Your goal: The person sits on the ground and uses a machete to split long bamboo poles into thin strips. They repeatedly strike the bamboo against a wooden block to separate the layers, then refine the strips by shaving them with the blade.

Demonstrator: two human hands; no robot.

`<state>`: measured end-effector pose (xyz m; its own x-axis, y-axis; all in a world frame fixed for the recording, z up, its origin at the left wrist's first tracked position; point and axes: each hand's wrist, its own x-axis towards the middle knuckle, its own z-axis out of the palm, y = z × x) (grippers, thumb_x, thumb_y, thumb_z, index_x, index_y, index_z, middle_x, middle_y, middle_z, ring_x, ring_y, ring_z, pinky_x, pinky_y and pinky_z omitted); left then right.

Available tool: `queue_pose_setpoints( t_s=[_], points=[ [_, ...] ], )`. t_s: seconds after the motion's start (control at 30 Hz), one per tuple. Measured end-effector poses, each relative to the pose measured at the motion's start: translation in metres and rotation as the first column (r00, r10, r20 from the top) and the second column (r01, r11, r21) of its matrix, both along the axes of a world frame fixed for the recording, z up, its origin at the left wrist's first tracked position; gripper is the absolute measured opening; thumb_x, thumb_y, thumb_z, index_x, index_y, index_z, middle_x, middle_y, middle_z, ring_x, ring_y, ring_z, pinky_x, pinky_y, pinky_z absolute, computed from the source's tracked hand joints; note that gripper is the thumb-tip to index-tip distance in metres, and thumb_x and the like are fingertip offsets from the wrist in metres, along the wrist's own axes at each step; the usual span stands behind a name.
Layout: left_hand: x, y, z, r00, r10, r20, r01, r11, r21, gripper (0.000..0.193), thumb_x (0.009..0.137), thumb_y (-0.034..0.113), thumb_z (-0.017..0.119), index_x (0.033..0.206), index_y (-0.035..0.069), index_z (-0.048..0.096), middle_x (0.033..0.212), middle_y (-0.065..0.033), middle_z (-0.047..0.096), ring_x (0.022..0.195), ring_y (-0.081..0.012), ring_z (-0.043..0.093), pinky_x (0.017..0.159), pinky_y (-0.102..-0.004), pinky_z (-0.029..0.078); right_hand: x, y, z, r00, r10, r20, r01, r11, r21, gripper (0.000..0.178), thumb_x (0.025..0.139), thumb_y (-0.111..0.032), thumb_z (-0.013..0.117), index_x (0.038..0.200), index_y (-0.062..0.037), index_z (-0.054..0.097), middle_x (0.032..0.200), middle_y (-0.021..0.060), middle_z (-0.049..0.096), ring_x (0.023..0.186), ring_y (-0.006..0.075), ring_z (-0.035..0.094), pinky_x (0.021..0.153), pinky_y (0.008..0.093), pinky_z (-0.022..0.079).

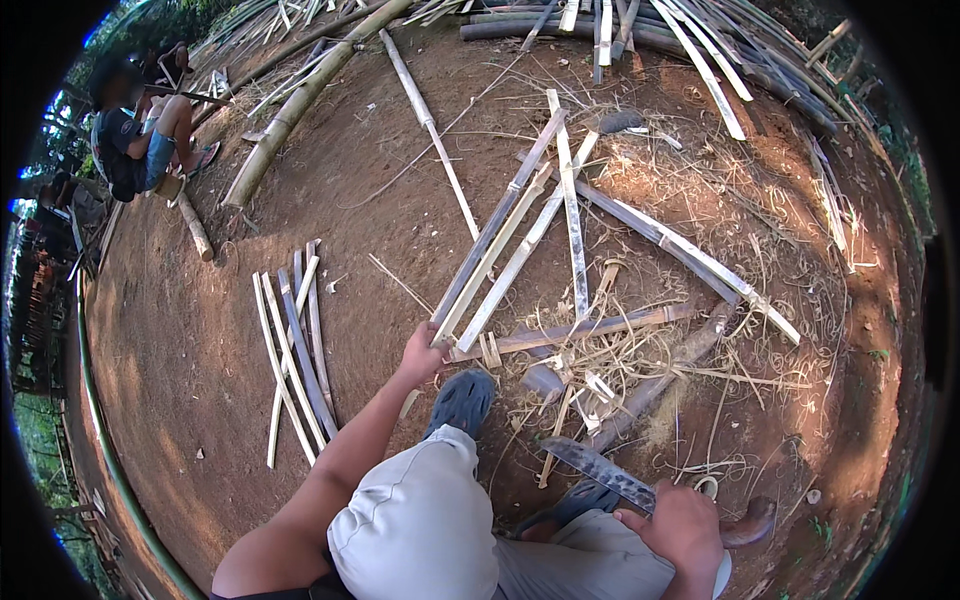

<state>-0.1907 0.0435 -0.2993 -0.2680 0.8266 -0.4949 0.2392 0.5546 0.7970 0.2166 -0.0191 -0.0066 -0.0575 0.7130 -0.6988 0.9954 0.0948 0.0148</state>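
Observation:
My left hand (424,352) reaches forward past my knee, its fingers closed round the near end of a split bamboo strip (492,232) with a dark outer side. Pale bamboo strips (515,260) lean close beside it, their near ends by my fingers. Low at the right, my right hand (684,528) is wrapped round the handle of a machete (603,473). Its dark, stained blade points left and away from me, above the ground near my shoe. The curved wooden butt of the handle shows beyond my fist.
Curled bamboo shavings (640,345) litter the ground around a log (640,405). More strips (685,245) lie to the right, and a small bundle (300,350) lies at the left. Bamboo poles (310,105) are at the back. A seated person (145,140) is at far left.

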Motion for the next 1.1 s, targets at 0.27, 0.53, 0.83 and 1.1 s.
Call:
queue_pose_setpoints(
  t_s=[0.27, 0.53, 0.83, 1.1],
  points=[
    [-0.017, -0.027, 0.115, 0.935, -0.039, 0.352, 0.060, 0.997, -0.049, 0.024, 0.104, 0.033, 0.050, 0.102, 0.009, 0.050, 0.070, 0.0009, 0.044, 0.045, -0.0070, 0.038, 0.040, -0.0239, 0.030, -0.004, 0.004, 0.009, 0.988, -0.044, -0.149, 0.064, 0.990, 0.128, 0.057, 0.077, -0.054, 0.075, 0.084, 0.0014, 0.063, 0.075, 0.0212, 0.066, 0.079, 0.0393, 0.067, 0.074, 0.0469, 0.051],
    [-0.043, -0.039, 0.250, 0.921, -0.329, -0.208, 0.331, 0.943, -0.026, 0.035, 0.103, 0.040, 0.048, 0.097, 0.007, 0.056, 0.064, 0.0018, 0.048, 0.048, -0.0085, 0.042, 0.045, -0.0256, 0.036, -0.013, 0.009, 0.015, 0.822, -0.184, -0.539, 0.438, 0.809, 0.392, 0.043, 0.083, -0.040, 0.073, 0.086, 0.0004, 0.059, 0.071, 0.0209, 0.065, 0.073, 0.0396, 0.067, 0.070, 0.0482, 0.050],
    [-0.024, -0.021, 0.438, 0.233, -0.763, -0.602, 0.699, 0.562, -0.442, 0.043, 0.102, 0.038, 0.050, 0.086, 0.001, 0.063, 0.060, -0.0064, 0.062, 0.053, -0.0187, 0.063, 0.055, -0.0346, 0.048, -0.027, 0.019, -0.026, 0.665, -0.205, -0.718, 0.603, 0.714, 0.354, 0.032, 0.082, -0.025, 0.073, 0.101, -0.0029, 0.061, 0.068, 0.0159, 0.061, 0.066, 0.0295, 0.065, 0.063, 0.0398, 0.050],
    [0.026, -0.005, 0.447, 0.046, -0.947, -0.317, 0.702, 0.257, -0.664, 0.039, 0.102, 0.035, 0.050, 0.090, 0.002, 0.065, 0.071, -0.0087, 0.070, 0.061, -0.0215, 0.069, 0.061, -0.0359, 0.055, -0.139, -0.039, -0.120, 0.357, -0.264, -0.896, 0.610, 0.792, 0.010, 0.050, 0.073, -0.022, 0.081, 0.119, -0.0117, 0.065, 0.058, -0.0006, 0.047, 0.051, 0.0087, 0.044, 0.053, 0.0295, 0.043]
  ],
)
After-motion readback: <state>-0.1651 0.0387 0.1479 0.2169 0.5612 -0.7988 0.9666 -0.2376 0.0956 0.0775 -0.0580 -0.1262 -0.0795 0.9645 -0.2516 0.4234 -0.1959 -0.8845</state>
